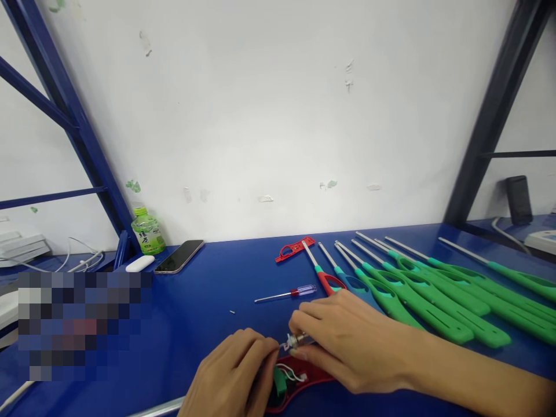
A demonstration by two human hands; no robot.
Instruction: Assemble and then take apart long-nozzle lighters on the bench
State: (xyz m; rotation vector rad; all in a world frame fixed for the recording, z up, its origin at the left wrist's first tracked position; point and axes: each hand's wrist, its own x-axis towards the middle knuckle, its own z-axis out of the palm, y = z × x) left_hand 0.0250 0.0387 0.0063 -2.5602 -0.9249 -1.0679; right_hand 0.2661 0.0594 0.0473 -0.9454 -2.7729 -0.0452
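My right hand (343, 336) is closed, with thumb and fingers pinching a small gas valve (292, 341) that has a white plastic end and a brass-coloured body. My left hand (234, 370) is closed too, its fingertips meeting just beside the valve's white end; whatever they pinch is hidden. Below both hands lies an opened red lighter casing half (317, 373). Inside it are a green block (280, 382) and white wires (292, 370). A metal tube (160, 408) runs out to the left under my left hand.
A screwdriver (289, 293), a tiny metal pin (232, 312) and a red casing half (295, 249) lie beyond my hands. Several long-necked green lighters (434, 292) fill the right side. A phone (180, 256), white case (140, 263) and bottle (147, 231) stand back left.
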